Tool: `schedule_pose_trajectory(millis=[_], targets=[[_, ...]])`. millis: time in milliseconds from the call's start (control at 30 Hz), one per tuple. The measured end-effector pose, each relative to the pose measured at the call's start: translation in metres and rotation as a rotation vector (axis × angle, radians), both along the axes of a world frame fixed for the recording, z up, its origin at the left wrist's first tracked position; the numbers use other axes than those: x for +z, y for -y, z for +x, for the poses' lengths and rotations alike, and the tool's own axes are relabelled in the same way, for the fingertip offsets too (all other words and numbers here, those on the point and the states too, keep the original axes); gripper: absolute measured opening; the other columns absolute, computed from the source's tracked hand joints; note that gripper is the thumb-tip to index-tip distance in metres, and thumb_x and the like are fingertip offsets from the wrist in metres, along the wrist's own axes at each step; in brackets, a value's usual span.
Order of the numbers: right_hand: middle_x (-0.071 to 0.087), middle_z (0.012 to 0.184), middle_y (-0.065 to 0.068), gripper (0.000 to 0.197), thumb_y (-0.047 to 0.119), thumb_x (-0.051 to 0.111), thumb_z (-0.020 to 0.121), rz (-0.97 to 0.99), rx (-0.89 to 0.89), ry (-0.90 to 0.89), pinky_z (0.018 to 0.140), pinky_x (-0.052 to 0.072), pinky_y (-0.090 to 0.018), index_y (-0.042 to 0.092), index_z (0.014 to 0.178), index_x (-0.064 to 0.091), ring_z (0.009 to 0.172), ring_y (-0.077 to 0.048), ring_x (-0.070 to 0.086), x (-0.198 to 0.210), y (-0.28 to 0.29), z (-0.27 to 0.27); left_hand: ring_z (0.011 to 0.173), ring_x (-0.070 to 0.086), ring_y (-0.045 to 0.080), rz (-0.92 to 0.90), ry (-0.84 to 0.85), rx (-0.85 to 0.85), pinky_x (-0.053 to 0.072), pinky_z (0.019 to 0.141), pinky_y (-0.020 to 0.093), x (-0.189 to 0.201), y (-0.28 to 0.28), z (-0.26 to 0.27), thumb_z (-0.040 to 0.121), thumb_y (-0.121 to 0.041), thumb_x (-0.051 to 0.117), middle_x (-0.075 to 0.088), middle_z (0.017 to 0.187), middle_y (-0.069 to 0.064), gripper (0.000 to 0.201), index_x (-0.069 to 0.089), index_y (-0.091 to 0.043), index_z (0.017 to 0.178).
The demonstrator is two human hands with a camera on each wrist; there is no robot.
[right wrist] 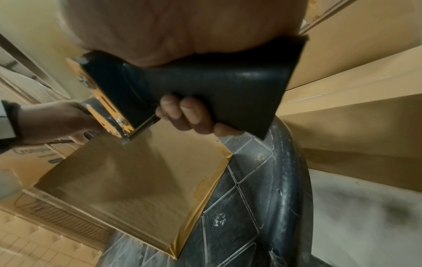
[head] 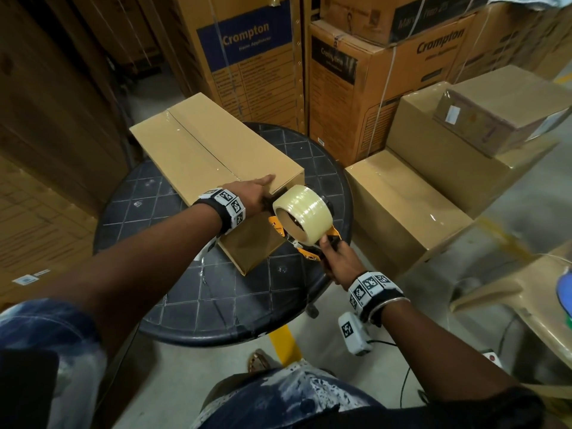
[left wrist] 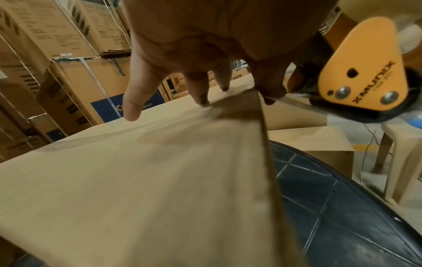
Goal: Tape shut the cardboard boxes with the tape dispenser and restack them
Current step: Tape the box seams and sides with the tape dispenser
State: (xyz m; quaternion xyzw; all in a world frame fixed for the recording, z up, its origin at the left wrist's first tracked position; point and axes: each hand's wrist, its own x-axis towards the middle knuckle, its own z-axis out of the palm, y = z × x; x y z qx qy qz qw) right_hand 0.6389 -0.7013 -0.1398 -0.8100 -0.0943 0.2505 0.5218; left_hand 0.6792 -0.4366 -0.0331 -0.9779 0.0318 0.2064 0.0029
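Gripping dispenser handle [right wrist: 205, 86], right hand [right wrist: 189, 115], wrist view only

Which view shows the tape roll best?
Head view: the whole clear tape roll shows on the dispenser, which the right hand grips. Left wrist shows only a blurred sliver behind the orange side plate. Right wrist shows the handle, no roll.

Round table [head: 173, 308]: near half bare, open to a hand from the front edge. Far half taken by long cardboard box [head: 198, 150], overhanging the back rim. Right rim: tape dispenser [head: 305, 219] against the box's near end. Right of table: stacked boxes [head: 402, 209] just beside, gap narrow, possibly shut. Behind: printed cartons [head: 247, 57] wall off the rear. Floor [head: 309, 345] at front open
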Motion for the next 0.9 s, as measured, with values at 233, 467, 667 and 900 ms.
schedule_pose_trajectory(millis=[233,467,667,900], targets=[[0.052,0.059,0.005,0.068,0.083,0.040,0.082,0.048,0.015,-0.067,0.055,0.038,-0.026,0.017,0.085,0.058,0.049,-0.008,0.047,0.003,0.011,-0.002,0.140,0.038,0.034,0.083,0.000,-0.012,0.039,0.108,0.046,-0.007,0.007,0.002,0.104,-0.033,0.040,-0.005,0.165,-0.004,0.045,0.041,-0.031,0.149],[0.058,0.056,0.010,0.053,0.073,0.037,0.089,0.013,0.028,-0.062,0.058,0.039,-0.024,0.025,0.086,0.061,0.053,-0.004,0.052,-0.005,0.016,-0.007,0.151,-0.009,0.029,0.203,-0.124,-0.091,0.020,0.118,0.054,-0.016,0.008,0.010,0.103,-0.035,0.038,-0.001,0.166,-0.002,0.046,0.039,-0.035,0.149],[0.054,0.061,0.003,0.078,0.089,0.031,0.078,-0.036,0.047,-0.037,0.058,0.040,-0.029,0.018,0.086,0.063,0.051,-0.011,0.051,-0.014,0.005,-0.001,0.151,0.001,0.032,-0.041,-0.089,0.172,0.018,0.114,0.066,-0.026,0.006,0.015,0.093,-0.035,0.052,-0.012,0.164,-0.010,0.061,0.032,-0.039,0.151],[0.050,0.054,0.005,0.091,0.107,0.029,0.060,0.024,-0.014,-0.085,0.061,0.040,-0.031,0.022,0.072,0.059,0.049,-0.013,0.047,-0.023,-0.007,-0.002,0.144,-0.032,0.020,-0.107,0.051,0.355,-0.014,0.090,0.085,-0.044,0.007,0.008,0.091,-0.037,0.062,-0.015,0.162,-0.019,0.056,0.040,-0.049,0.142]])
